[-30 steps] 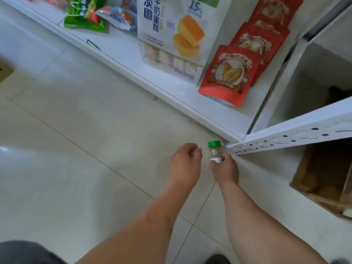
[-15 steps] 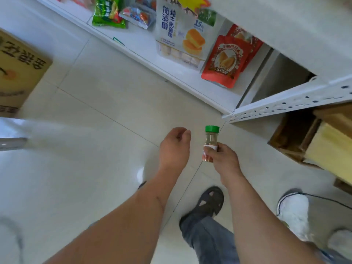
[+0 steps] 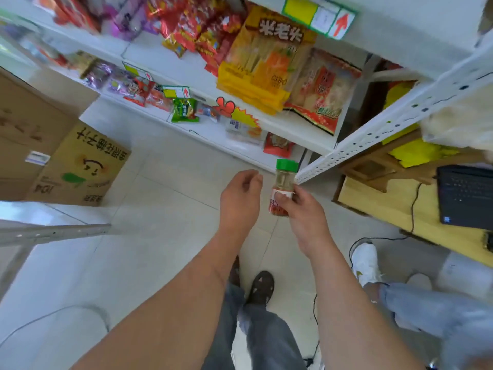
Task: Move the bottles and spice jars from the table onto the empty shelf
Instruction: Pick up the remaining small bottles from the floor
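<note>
The right hand [image 3: 301,209] has raised the spice jar [image 3: 283,186] higher.

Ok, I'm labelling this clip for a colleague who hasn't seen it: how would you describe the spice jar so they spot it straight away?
Find the white perforated shelf post slanting down from the right; its lower end points at the spice jar. The right hand grips it upright by its lower half, beside the left hand, which holds nothing. It is the only small clear jar: green cap, red spice at the bottom.

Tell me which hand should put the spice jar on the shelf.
Right. The right hand already grips the green-capped spice jar upright, close to the white shelf rail. The left hand holds nothing, fingers loosely curled, so probably no handover is needed.
</note>
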